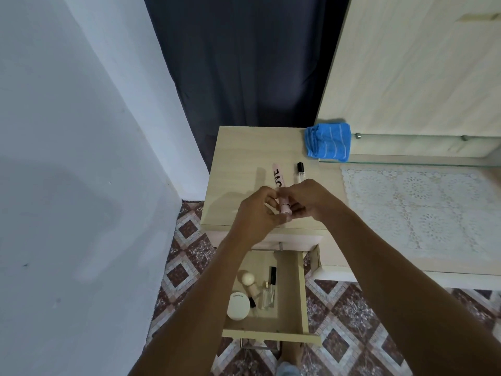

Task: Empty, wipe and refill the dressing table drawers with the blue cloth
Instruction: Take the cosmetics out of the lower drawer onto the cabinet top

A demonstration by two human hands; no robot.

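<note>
The folded, white-striped blue cloth (328, 143) lies untouched at the back right corner of the pale wooden dressing table top (238, 158), at the left end of a glass shelf (406, 160). Below the top, one shallow wooden drawer (302, 294) stands pulled out over the floor, not yet emptied. It holds a round white compact (238, 306), a cream round-headed brush (248, 279), a small clear glass bottle (268, 295) and a slim black-capped tube (272, 275).

Above the front of the top, both hands meet on a short pale pink capped tube (286, 208) — the left hand (257, 213) curls its fingers round it, the right hand (307, 199) pinches it from the other side. Behind the hands, side by side on the top, lie a long pink tube with black lettering (279, 177) and a clear vial with a black cap (299, 172). A white lace mat (417, 210) covers the surface to the right. A dark curtain (244, 63) hangs behind; diamond-patterned tiles (187, 267) cover the floor.
</note>
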